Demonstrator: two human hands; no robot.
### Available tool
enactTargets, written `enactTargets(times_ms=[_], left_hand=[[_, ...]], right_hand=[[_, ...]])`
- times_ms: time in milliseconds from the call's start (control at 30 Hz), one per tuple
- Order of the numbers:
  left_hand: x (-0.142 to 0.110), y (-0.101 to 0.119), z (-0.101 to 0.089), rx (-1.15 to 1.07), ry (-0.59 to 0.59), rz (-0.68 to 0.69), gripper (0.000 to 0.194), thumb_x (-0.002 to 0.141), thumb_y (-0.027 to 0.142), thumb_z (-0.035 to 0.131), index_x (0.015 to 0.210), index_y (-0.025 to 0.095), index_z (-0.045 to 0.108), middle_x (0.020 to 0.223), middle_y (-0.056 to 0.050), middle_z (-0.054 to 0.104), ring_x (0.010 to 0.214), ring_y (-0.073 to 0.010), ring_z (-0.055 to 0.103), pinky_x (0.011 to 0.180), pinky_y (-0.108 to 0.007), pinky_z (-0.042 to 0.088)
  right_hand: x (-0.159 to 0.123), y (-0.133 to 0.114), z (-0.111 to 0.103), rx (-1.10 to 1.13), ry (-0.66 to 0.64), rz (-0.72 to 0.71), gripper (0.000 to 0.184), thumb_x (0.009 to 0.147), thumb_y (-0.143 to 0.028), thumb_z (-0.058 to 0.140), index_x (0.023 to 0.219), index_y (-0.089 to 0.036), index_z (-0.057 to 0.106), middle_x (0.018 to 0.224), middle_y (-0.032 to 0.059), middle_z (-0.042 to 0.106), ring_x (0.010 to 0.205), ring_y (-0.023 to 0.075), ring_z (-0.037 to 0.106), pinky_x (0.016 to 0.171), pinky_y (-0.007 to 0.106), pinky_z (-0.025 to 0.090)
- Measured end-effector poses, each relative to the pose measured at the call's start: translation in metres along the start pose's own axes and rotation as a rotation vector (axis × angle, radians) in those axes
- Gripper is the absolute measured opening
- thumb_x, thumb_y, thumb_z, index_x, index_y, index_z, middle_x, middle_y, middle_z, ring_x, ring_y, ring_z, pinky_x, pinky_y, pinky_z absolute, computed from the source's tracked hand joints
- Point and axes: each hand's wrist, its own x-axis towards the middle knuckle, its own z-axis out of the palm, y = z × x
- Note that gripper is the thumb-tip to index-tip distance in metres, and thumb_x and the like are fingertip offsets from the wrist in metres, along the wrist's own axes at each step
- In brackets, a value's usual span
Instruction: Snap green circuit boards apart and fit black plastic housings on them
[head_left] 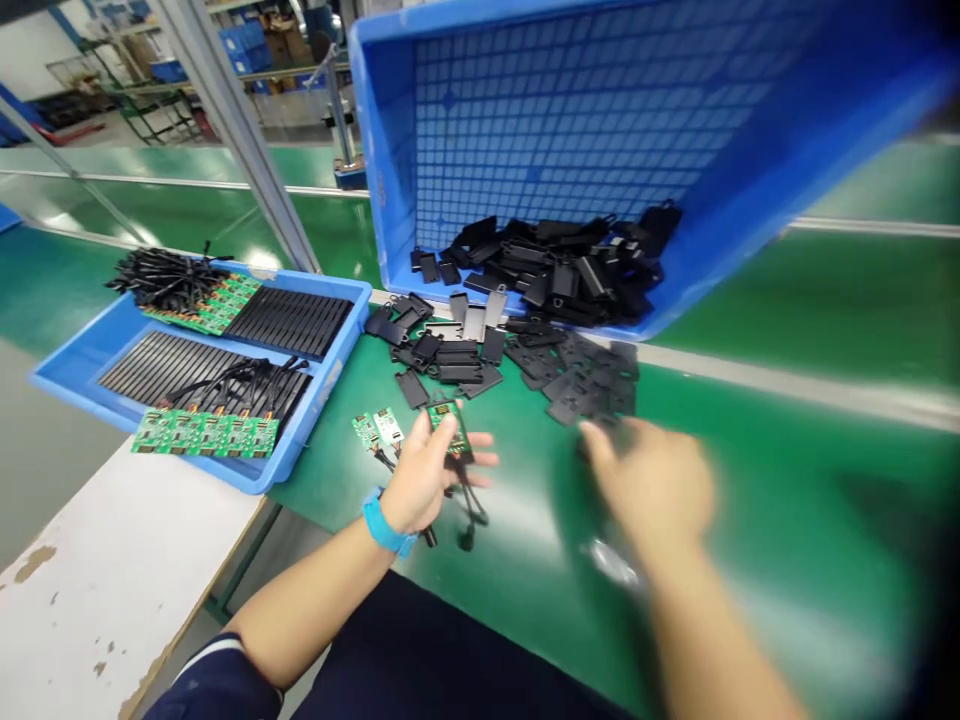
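Note:
My left hand, with a blue band at the wrist, grips a small green circuit board between thumb and fingers. Black edging shows around this board, and black cables hang below it. Two more small circuit boards with cables lie just left of that hand. Smeared by motion, my right hand is at the near edge of a pile of flat black covers. Whether its fingers hold one is hidden by the blur. Black plastic cases are heaped beyond my left hand.
A tilted blue crate at the back holds many black cases. On the left, a blue tray carries rows of black cases, joined circuit boards and bundled cables. A metal post rises behind the tray.

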Motion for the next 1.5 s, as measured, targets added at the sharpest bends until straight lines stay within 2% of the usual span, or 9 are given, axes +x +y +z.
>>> enactTargets(times_ms=[67,167,267,400,600,800,1100,1300,1500], left_hand=[[-0.002,0.004,0.0,-0.023,-0.06,-0.019,0.03,0.082,0.042,0.046,0.1,0.019,0.041,0.086,-0.008,0.065,0.07,-0.0164,0.063,0.054,-0.025,0.046],[-0.005,0.005,0.001,-0.084,-0.109,-0.03,0.028,0.083,0.044,0.042,0.088,0.017,0.039,0.087,-0.011,0.065,0.074,-0.0168,0.062,0.057,-0.024,0.043],[-0.005,0.003,0.001,-0.114,-0.139,-0.05,0.028,0.084,0.045,0.039,0.086,0.017,0.039,0.087,-0.012,0.065,0.076,-0.0194,0.062,0.061,-0.029,0.044],[-0.005,0.0,0.004,-0.102,-0.146,-0.062,0.03,0.083,0.044,0.04,0.09,0.015,0.044,0.09,-0.012,0.064,0.08,-0.0208,0.062,0.069,-0.034,0.046],[-0.008,-0.005,0.003,0.037,-0.171,0.009,0.031,0.081,0.037,0.048,0.107,0.019,0.049,0.11,-0.007,0.056,0.102,-0.0203,0.053,0.081,-0.031,0.045],[-0.01,-0.008,-0.004,0.355,-0.26,0.201,0.043,0.079,0.025,0.053,0.119,0.017,0.039,0.119,-0.01,0.049,0.114,-0.0205,0.043,0.099,-0.034,0.033],[-0.01,-0.011,-0.006,0.486,-0.336,0.239,0.049,0.081,0.021,0.049,0.126,0.017,0.031,0.123,-0.01,0.046,0.115,-0.021,0.043,0.1,-0.038,0.033],[-0.012,-0.012,-0.007,0.49,-0.324,0.293,0.062,0.08,0.018,0.05,0.135,0.02,0.022,0.138,-0.008,0.032,0.127,-0.0223,0.028,0.106,-0.038,0.023],[-0.016,-0.01,-0.001,0.443,-0.283,0.112,0.064,0.083,0.025,0.044,0.137,0.021,0.011,0.117,-0.013,0.049,0.088,-0.019,0.057,0.078,-0.037,0.05]], right_hand=[[0.021,0.016,-0.001,-0.149,-0.145,0.098,0.049,0.068,-0.06,0.048,0.077,-0.014,0.065,0.08,0.0224,0.061,0.074,0.0353,0.056,0.051,0.039,0.036],[0.032,0.03,-0.002,-0.075,-0.349,0.22,0.039,0.065,-0.06,0.053,0.059,-0.022,0.062,0.063,0.0148,0.061,0.056,0.0256,0.055,0.048,0.036,0.034],[0.018,0.021,-0.008,0.168,-0.278,0.26,0.033,0.061,-0.055,0.058,0.059,-0.022,0.061,0.059,0.0093,0.06,0.051,0.0193,0.052,0.05,0.033,0.037],[-0.018,-0.019,-0.018,0.572,-0.284,0.07,0.032,0.057,-0.052,0.061,0.062,-0.02,0.064,0.055,0.0031,0.059,0.051,0.0168,0.051,0.05,0.029,0.039],[-0.046,-0.06,-0.013,0.626,-0.414,-0.139,0.026,0.065,-0.045,0.06,0.058,-0.02,0.061,0.054,0.0014,0.059,0.049,0.014,0.049,0.047,0.025,0.037],[-0.041,-0.056,-0.008,0.623,-0.489,-0.207,0.028,0.066,-0.044,0.058,0.054,-0.019,0.053,0.052,0.0,0.054,0.05,0.0127,0.045,0.045,0.023,0.034],[-0.033,-0.053,-0.016,0.653,-0.65,-0.289,0.027,0.069,-0.039,0.06,0.056,-0.018,0.05,0.053,-0.0021,0.05,0.052,0.0113,0.043,0.049,0.023,0.035],[-0.029,-0.045,-0.005,0.994,-0.624,-0.274,0.026,0.069,-0.033,0.065,0.09,-0.02,0.056,0.083,0.0029,0.062,0.075,0.015,0.057,0.069,0.027,0.047],[-0.038,-0.05,-0.006,1.006,-0.503,-0.115,0.022,0.063,-0.032,0.07,0.077,-0.017,0.062,0.075,0.0049,0.066,0.065,0.016,0.06,0.061,0.027,0.05]])
